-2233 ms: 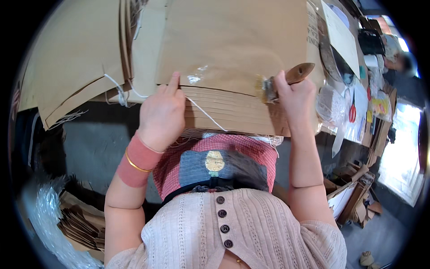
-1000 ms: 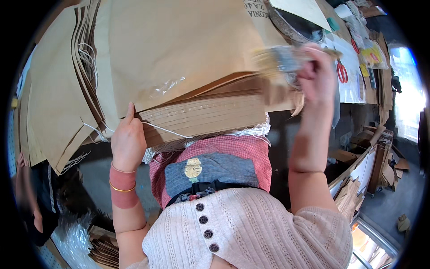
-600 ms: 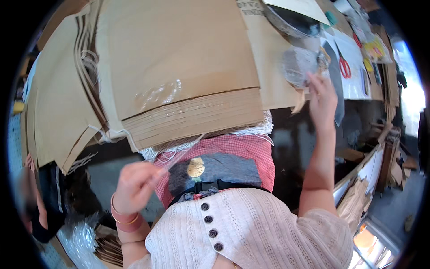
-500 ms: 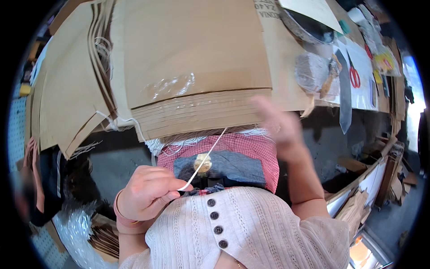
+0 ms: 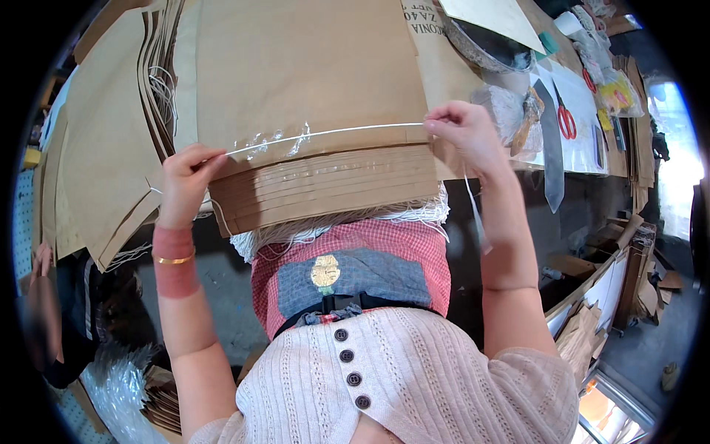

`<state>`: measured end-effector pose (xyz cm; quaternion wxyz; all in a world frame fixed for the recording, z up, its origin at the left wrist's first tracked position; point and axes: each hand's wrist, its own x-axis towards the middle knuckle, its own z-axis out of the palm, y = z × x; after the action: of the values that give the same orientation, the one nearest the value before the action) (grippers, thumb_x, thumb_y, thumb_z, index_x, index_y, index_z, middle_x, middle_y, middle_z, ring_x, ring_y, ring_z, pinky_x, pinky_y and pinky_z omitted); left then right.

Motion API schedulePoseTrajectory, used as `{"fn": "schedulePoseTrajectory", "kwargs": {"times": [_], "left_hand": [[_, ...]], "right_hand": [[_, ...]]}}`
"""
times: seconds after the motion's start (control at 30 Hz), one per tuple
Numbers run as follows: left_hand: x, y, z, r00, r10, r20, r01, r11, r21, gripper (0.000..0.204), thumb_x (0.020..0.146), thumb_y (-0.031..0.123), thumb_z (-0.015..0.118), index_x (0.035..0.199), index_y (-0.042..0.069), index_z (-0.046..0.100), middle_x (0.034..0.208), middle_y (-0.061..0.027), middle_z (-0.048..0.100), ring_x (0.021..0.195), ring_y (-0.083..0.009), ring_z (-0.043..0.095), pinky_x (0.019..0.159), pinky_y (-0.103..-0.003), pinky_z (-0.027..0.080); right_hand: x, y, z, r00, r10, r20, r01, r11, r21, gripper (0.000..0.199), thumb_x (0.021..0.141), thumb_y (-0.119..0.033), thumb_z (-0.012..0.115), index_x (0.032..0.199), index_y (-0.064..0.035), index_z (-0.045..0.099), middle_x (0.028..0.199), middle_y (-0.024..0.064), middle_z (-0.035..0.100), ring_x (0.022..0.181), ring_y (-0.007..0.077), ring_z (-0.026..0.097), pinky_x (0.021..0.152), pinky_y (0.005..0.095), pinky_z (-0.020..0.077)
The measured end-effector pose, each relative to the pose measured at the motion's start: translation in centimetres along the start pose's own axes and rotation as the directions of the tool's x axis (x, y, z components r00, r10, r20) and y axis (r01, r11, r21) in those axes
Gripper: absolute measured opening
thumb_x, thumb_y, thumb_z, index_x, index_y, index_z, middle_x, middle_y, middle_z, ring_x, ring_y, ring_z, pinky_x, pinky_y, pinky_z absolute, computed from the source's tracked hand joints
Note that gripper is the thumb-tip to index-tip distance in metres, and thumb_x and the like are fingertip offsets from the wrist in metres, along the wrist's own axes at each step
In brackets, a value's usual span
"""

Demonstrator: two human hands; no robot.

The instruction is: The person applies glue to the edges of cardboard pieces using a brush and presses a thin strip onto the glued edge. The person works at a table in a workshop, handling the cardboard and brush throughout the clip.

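A thin white string (image 5: pixel 325 133) is stretched nearly level between my two hands, above the near part of a stack of brown paper bags (image 5: pixel 310 81). My left hand (image 5: pixel 186 181) pinches one end at the stack's left side. On the right, my right hand (image 5: pixel 466 133) pinches the string, and a loose tail dangles below that wrist. The stack's stepped near edges (image 5: pixel 325 181) lie under the string. Along my lap, below the stack, a bundle of white strings (image 5: pixel 340 226) rests on the pink checked apron (image 5: pixel 347 244).
More brown bags with string (image 5: pixel 111 111) lie left. At right are red-handled scissors (image 5: pixel 566 122), a long flat blade (image 5: pixel 553 159) jutting over the table edge, a plastic-wrapped bundle (image 5: pixel 499 111) and a dark basin (image 5: pixel 492 48). Another person's hand (image 5: pixel 43 263) shows far left.
Both hands have risen over the stack. The left moved up and leftward from near my lap, and the right now grips the string, which has gone from slanting upward to stretched across.
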<state>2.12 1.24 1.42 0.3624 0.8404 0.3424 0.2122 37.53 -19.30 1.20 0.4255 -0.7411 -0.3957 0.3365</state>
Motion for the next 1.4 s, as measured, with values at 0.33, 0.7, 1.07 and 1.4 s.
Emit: {"fn": "schedulePoseTrajectory", "kwargs": {"times": [0.33, 0.7, 1.07, 1.4], "left_hand": [[-0.4, -1.6, 3.5, 0.974, 0.034, -0.224, 0.035, 0.954, 0.299, 0.012, 0.073, 0.008, 0.072, 0.080, 0.002, 0.064, 0.084, -0.0074, 0.058, 0.078, -0.0207, 0.058, 0.075, -0.032, 0.045], [-1.5, -2.1, 4.3, 0.911, 0.406, -0.075, -0.352, 0.857, 0.376, 0.035, 0.077, -0.009, 0.056, 0.111, 0.002, 0.062, 0.102, -0.0141, 0.058, 0.088, -0.0295, 0.057, 0.075, -0.035, 0.048], [1.2, -2.0, 1.5, 0.991, 0.016, 0.131, -0.039, 0.984, 0.176, 0.021, 0.072, 0.013, 0.072, 0.086, -0.001, 0.064, 0.091, -0.0119, 0.061, 0.082, -0.0254, 0.059, 0.074, -0.033, 0.047], [0.9, 0.9, 5.6, 0.960, 0.022, -0.279, 0.170, 0.747, 0.643, 0.014, 0.085, 0.010, 0.056, 0.096, 0.004, 0.052, 0.092, -0.0155, 0.058, 0.083, -0.0362, 0.058, 0.069, -0.044, 0.045]], "right_hand": [[1.3, 5.0, 2.8, 0.990, -0.016, -0.137, 0.024, 0.998, 0.059, 0.016, 0.071, -0.004, 0.070, 0.079, -0.0042, 0.055, 0.071, -0.0037, 0.045, 0.068, 0.0064, 0.048, 0.061, 0.0203, 0.0410], [0.3, 4.1, 5.0, 0.886, -0.345, -0.308, 0.230, 0.906, -0.355, 0.025, 0.066, -0.001, 0.073, 0.082, -0.0043, 0.054, 0.075, 0.0034, 0.056, 0.070, 0.0116, 0.054, 0.065, 0.0233, 0.0431], [2.8, 1.3, 4.9, 0.986, 0.146, -0.083, -0.138, 0.986, 0.096, 0.010, 0.078, -0.009, 0.070, 0.080, -0.0003, 0.067, 0.078, 0.0093, 0.064, 0.073, 0.0188, 0.060, 0.064, 0.0281, 0.0478], [2.0, 0.4, 9.9, 0.796, -0.473, -0.377, 0.176, 0.778, -0.603, 0.024, 0.081, -0.018, 0.066, 0.103, -0.0068, 0.062, 0.086, 0.0090, 0.061, 0.081, 0.0241, 0.060, 0.071, 0.0363, 0.0492]]}}
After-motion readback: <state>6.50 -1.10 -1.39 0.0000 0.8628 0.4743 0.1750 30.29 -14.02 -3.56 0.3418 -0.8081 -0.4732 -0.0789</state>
